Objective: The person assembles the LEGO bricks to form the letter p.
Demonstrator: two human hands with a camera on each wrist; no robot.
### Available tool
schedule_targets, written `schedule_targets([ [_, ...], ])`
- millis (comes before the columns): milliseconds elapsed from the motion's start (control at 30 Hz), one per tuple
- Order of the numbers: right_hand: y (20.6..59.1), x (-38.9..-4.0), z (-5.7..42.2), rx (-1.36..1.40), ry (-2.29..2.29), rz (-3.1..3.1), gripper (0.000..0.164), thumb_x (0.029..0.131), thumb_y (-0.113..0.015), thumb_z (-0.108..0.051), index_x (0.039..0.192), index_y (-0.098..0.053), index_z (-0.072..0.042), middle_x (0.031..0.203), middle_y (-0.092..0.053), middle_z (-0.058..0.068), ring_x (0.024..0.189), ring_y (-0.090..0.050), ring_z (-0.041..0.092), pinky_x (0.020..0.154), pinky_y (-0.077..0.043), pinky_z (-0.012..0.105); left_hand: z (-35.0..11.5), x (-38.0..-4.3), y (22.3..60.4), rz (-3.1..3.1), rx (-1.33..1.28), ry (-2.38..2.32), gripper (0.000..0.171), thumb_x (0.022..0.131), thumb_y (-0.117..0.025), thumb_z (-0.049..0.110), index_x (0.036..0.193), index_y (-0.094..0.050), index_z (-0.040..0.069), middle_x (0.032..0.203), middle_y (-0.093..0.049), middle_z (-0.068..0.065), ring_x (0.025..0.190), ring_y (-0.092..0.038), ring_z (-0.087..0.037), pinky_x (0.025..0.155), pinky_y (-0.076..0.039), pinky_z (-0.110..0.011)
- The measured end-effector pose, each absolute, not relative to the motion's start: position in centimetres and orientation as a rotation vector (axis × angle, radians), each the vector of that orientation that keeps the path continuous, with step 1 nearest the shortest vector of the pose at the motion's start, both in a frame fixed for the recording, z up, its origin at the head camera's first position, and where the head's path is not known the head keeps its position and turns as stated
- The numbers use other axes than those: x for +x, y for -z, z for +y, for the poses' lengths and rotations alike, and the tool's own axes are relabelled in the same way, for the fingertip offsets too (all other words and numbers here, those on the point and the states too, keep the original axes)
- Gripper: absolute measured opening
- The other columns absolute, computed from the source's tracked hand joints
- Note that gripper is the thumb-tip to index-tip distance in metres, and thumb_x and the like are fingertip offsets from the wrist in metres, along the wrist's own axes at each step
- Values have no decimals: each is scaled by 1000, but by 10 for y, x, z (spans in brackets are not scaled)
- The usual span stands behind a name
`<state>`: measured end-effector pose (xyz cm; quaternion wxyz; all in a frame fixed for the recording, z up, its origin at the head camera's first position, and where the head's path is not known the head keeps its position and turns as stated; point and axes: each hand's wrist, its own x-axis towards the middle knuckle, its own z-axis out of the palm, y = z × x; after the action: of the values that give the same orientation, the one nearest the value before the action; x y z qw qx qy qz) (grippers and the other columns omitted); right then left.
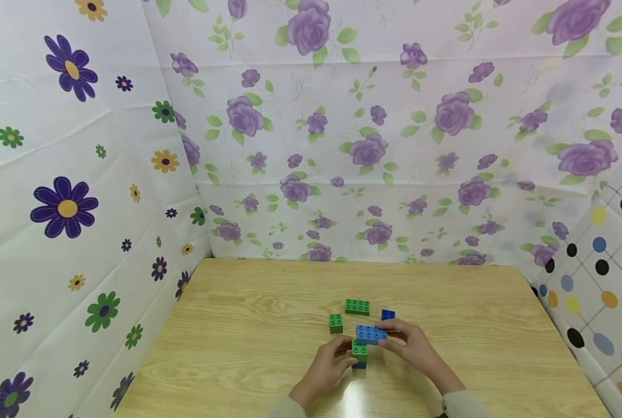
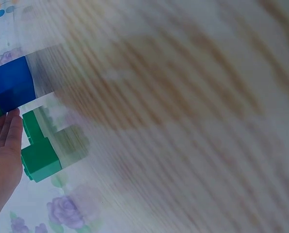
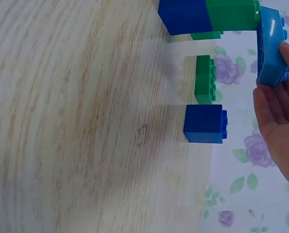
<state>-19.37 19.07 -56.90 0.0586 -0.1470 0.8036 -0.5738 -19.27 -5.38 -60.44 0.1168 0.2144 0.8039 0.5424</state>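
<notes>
My right hand (image 1: 414, 349) pinches a light blue eight-stud toy brick (image 1: 368, 333) between thumb and fingers. One end of that brick sits over the top of a small stack, right at its studs in the right wrist view. A green brick (image 1: 360, 350) forms the stack's upper part, and a dark blue brick (image 2: 13, 83) is beneath it, standing on the table. From the left, my left hand (image 1: 324, 368) holds the stack, its thumb at the front and its fingers partly hidden behind.
Behind the stack lie a small green brick (image 1: 335, 323) and a longer green brick (image 1: 357, 307). A small dark blue brick (image 3: 203, 124) stands just beyond my right hand. Flower-patterned sheets (image 1: 311, 139) border the wooden table (image 1: 227, 337) at the back and left.
</notes>
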Motion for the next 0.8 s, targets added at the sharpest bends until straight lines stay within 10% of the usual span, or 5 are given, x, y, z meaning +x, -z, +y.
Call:
schedule_targets([
  [433,563,-186,187,-541,1749,2372,37,89,-70,-18,123,-62,-4,124,-59,15,115,-56,34,100,-46,53,-54,-191,604,2345,620,-1602,33,91,-66,14,123,-58,14,119,-61,3,113,-58,-16,98,-50,-26],
  [800,565,-184,185,-589,1732,2334,38,90,-69,-16,125,-61,-4,127,-55,19,111,-59,29,91,-55,30,-53,-190,603,2342,605,-1614,33,91,-66,11,123,-58,15,121,-61,2,115,-58,-20,99,-49,-28],
])
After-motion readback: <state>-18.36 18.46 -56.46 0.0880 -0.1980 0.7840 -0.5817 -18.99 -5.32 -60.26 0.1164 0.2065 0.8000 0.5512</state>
